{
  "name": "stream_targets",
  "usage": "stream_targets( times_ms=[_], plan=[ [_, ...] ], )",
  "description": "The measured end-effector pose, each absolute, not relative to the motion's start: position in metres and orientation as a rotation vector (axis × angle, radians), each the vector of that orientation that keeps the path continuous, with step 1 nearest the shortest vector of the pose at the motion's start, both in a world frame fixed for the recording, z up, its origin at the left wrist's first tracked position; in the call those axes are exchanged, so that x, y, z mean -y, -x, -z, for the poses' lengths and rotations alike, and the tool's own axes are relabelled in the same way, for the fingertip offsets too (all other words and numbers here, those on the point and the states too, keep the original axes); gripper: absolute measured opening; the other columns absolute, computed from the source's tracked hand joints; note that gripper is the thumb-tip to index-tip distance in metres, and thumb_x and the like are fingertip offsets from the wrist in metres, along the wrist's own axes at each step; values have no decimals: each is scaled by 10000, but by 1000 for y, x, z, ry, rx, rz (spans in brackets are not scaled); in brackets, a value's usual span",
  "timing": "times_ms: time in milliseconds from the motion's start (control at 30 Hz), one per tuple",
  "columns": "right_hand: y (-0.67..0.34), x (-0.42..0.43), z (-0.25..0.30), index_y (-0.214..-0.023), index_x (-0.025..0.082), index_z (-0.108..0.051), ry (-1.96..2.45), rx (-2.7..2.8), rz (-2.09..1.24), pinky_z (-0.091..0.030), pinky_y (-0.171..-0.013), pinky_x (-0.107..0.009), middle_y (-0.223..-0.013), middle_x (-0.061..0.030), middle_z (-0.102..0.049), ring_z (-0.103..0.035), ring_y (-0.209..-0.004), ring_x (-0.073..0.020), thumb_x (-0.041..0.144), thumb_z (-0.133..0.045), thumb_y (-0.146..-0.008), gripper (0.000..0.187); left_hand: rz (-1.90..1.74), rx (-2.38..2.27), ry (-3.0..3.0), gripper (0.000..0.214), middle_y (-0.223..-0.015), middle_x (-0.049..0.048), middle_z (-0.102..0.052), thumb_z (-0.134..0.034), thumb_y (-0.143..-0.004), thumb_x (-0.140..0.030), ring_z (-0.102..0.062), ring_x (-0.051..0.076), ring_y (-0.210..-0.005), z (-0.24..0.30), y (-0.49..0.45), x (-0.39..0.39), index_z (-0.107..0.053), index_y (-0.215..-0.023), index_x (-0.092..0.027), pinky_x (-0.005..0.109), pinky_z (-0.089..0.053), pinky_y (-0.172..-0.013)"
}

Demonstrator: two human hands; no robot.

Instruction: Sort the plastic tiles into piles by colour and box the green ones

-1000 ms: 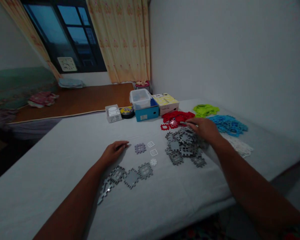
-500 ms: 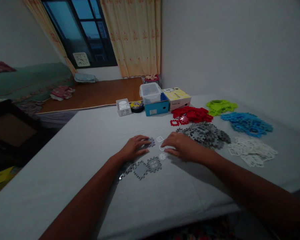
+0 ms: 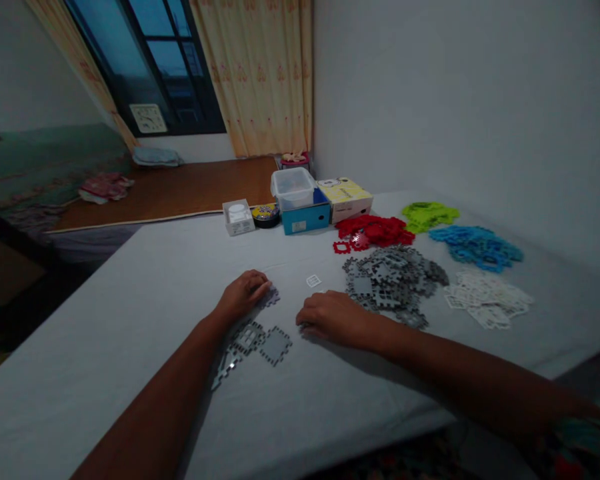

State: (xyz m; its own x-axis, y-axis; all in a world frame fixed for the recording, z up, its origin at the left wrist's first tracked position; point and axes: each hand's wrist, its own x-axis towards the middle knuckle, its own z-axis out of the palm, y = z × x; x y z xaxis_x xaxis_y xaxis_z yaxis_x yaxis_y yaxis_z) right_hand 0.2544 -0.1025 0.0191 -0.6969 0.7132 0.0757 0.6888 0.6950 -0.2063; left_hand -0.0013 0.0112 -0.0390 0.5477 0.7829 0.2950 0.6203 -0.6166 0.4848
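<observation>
My left hand (image 3: pixel 244 293) is closed, thumb and fingers together on a small grey toothed interlocking tile (image 3: pixel 271 297) at the cloth. Just nearer to me, joined grey tiles lie flat: a square one (image 3: pixel 275 345), one with a white window insert (image 3: pixel 249 337), and others partly behind my left forearm. My right hand (image 3: pixel 327 317) is curled with its fingertips down, to the right of the square tile. A bit of grey tile shows under those fingertips; the rest is hidden. A small white window-shaped piece (image 3: pixel 313 281) lies beyond, between the hands.
On the right are piles of grey tiles (image 3: pixel 390 277), red (image 3: pixel 377 230), lime green (image 3: pixel 430 215), blue (image 3: pixel 475 247) and white pieces (image 3: pixel 487 297). At the back stand a blue box with a clear tub (image 3: pixel 294 187), a yellow box (image 3: pixel 345 198), a round tin (image 3: pixel 266 215) and a small white box (image 3: pixel 239 218).
My right hand has come nearer and curled over where a windowed grey tile lay; that tile is out of sight. My left fingers have closed on the small grey tile. The view has shifted slightly.
</observation>
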Motion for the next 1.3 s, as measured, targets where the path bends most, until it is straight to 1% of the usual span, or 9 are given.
stream_targets(
  times_ms=[67,167,333,500,633,800,933,1033,1300],
  plan=[
    [-279,99,-28,-1078,235,-656,1277,2600,-206,-433,-780,-283,-1005,-57,-690,-618,-922,-186,287,-566,-901,206,-705,-1189,-2443,337,-961,54,-674,-500,-869,-485,-619,204,-900,38,2,-11,-659,-744,-215,325,-474,-841],
    [-328,89,-41,-1212,229,-590,1594,2315,-66,-443,-769,-291,-1048,-70,-698,-635,-903,-198,333,-594,-882,346,-691,-1243,-2421,316,-952,54,-685,-507,-857,-491,-626,215,-896,37,1,-11,-678,-850,-225,343,-481,-842],
    [-385,81,-48,-1042,232,-666,1817,2280,160,-451,-758,-296,-1027,-66,-693,-618,-935,-214,324,-610,-862,211,-763,-1213,-2271,368,-934,72,-707,-511,-844,-517,-634,231,-898,35,-7,-6,-697,-900,-204,376,-495,-857],
    [-366,82,-50,-1137,191,-643,1718,2189,361,-456,-849,-374,-1121,-124,-647,-545,-1044,-264,286,-568,-885,279,-729,-1078,-1859,536,-986,108,-720,-547,-801,-595,-662,247,-866,30,-17,2,-671,-1078,-153,365,-551,-714],
    [-312,81,-44,-1113,189,-651,1381,2417,94,-425,-909,-371,-1106,-104,-656,-542,-1047,-234,264,-561,-898,244,-854,-1148,-1845,597,-1055,122,-707,-544,-792,-633,-655,236,-862,32,-7,-6,-670,-1096,-135,359,-534,-748],
    [-248,69,-14,-1091,191,-643,1122,2768,-70,-441,-815,-347,-1042,-97,-678,-556,-994,-239,245,-623,-858,240,-948,-1294,-1803,632,-949,105,-724,-526,-780,-667,-644,199,-727,40,13,-19,-680,-1069,-127,338,-523,-699],
    [-223,55,4,-1036,175,-647,1124,2852,39,-443,-772,-346,-1041,-116,-682,-593,-958,-254,285,-665,-829,235,-943,-1279,-1851,609,-898,91,-729,-527,-776,-665,-644,203,-747,44,15,-21,-696,-1020,-133,327,-516,-699],
    [-216,50,5,-965,153,-663,1126,2901,112,-443,-747,-329,-952,-120,-703,-636,-864,-236,313,-633,-853,198,-924,-1288,-1899,602,-882,87,-733,-523,-777,-662,-647,208,-759,44,14,-21,-702,-1010,-137,325,-513,-699],
    [-278,60,-31,-1002,159,-658,1388,2607,281,-433,-748,-286,-946,-101,-707,-644,-864,-204,205,-504,-907,187,-893,-1320,-1899,591,-878,81,-740,-530,-768,-656,-649,211,-751,36,13,-17,-705,-1007,-144,340,-523,-717]
  ],
)
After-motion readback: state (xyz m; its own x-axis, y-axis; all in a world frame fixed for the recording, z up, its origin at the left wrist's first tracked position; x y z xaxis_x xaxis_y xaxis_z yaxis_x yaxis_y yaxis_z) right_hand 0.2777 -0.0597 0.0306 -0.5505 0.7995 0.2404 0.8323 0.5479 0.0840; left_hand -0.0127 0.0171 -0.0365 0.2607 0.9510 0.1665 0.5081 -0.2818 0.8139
